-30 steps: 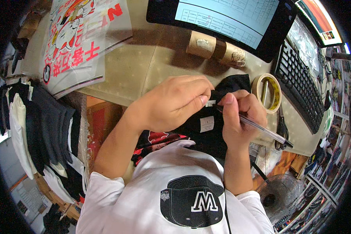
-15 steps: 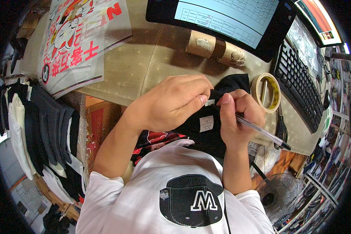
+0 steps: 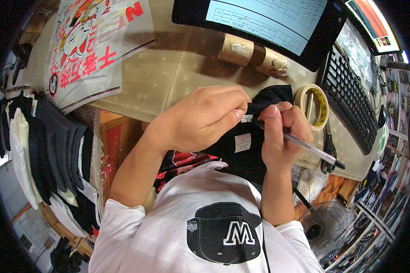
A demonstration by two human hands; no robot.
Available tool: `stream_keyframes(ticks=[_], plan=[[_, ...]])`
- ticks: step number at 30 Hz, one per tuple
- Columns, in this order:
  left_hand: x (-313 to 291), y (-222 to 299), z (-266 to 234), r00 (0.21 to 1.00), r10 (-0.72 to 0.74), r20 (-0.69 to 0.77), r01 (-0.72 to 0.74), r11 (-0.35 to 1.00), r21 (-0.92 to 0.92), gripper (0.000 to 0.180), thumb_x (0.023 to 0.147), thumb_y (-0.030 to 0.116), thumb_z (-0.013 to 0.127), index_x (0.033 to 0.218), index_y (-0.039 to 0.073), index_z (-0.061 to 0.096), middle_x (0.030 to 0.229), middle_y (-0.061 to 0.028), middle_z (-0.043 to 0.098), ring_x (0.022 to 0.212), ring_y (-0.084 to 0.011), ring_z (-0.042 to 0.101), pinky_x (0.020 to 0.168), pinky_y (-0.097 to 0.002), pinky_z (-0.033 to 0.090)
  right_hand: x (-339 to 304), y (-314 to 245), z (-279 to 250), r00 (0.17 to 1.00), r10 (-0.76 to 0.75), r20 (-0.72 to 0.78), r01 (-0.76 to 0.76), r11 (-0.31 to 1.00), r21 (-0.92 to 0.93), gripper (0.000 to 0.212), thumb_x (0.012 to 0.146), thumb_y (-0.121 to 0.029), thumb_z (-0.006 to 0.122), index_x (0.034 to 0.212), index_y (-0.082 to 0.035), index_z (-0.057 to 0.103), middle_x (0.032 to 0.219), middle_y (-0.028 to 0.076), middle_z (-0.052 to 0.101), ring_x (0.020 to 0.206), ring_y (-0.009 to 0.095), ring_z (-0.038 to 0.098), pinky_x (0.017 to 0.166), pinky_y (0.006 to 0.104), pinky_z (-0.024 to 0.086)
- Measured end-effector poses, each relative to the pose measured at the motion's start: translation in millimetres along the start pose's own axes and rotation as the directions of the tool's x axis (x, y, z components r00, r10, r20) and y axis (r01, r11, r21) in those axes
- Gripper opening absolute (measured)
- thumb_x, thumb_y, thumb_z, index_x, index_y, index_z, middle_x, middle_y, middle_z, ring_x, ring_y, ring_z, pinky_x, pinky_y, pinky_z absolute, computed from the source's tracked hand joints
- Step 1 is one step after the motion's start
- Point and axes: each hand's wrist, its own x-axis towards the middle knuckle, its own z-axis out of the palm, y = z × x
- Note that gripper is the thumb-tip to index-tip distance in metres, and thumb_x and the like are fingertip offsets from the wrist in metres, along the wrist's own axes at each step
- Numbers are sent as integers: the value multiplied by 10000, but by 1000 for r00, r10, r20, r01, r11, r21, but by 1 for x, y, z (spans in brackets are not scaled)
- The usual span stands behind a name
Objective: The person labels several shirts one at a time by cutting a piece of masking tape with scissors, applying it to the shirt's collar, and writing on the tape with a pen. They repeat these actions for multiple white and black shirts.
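Observation:
A black garment lies over the table's near edge and hangs down in front of me. My left hand is closed on its upper edge, thumb and fingertips pinching the cloth beside a small white label. Below that label a square white paper tag with handwriting sits on the black cloth. In my right hand a clear-barrelled pen is gripped, its black-capped end pointing down to the right. The pen's tip is by the small label, partly hidden by my fingers.
A tape roll stands right of my right hand, with scissors beneath it. Beyond are cardboard tubes, a screen and a keyboard. A printed plastic bag lies far left; hanging clothes and a fan flank me.
My right hand has shifted slightly right with the pen, and its thumb is more upright. The paper tag has turned a little. My left hand keeps its pinch.

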Motion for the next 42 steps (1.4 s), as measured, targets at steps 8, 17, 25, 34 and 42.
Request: stream_keyframes(ticks=[8, 17, 25, 34, 42], plan=[[0, 0, 0, 1000, 0, -14, 0, 1000, 3, 174, 940, 140, 471, 880, -14, 524, 965, -190, 583, 856, -351, 580, 770, -387, 460, 1, -3, 0, 1000, -3, 10, 3, 999, -39, 322, 828, 35, 664, 617, -19, 427, 578, 97, 544, 444, 156, 471, 439, 272, 370], [0, -1, 1, 1000, 17, -16, -17, 1000, -6, 170, 937, 138, 473, 880, -13, 525, 974, -190, 593, 849, -348, 591, 763, -387, 466, 0, -2, 1, 997, 65, -40, -65, 998, -18, 286, 849, 17, 641, 622, -9, 470, 568, 76, 538, 437, 129, 440, 437, 265, 351], [-1, 0, 1, 1000, 9, -23, -9, 1000, -3, 166, 937, 134, 474, 877, -14, 518, 961, -183, 590, 831, -343, 583, 750, -379, 465, 0, -1, 1, 997, 73, -10, -73, 997, -21, 301, 851, 7, 638, 613, -9, 453, 546, 79, 488, 447, 147, 438, 445, 287, 346], [-1, 2, 4, 999, 17, -33, -16, 999, 41, 157, 929, 121, 479, 923, -24, 539, 914, -184, 585, 805, -340, 575, 737, -379, 462, 4, -7, 0, 999, 51, 20, -49, 997, -51, 320, 861, -5, 626, 618, 2, 419, 530, 75, 385, 447, 168, 381, 446, 312, 307], [-20, 14, 14, 956, 183, -228, -148, 975, 163, 91, 882, 48, 553, 933, -28, 551, 957, -188, 611, 852, -352, 594, 785, -382, 475, 20, -9, -55, 923, 371, -103, -248, 779, 575, 245, 962, -266, 612, 840, -57, 571, 797, 64, 634, 635, 89, 564, 498, 214, 459]])
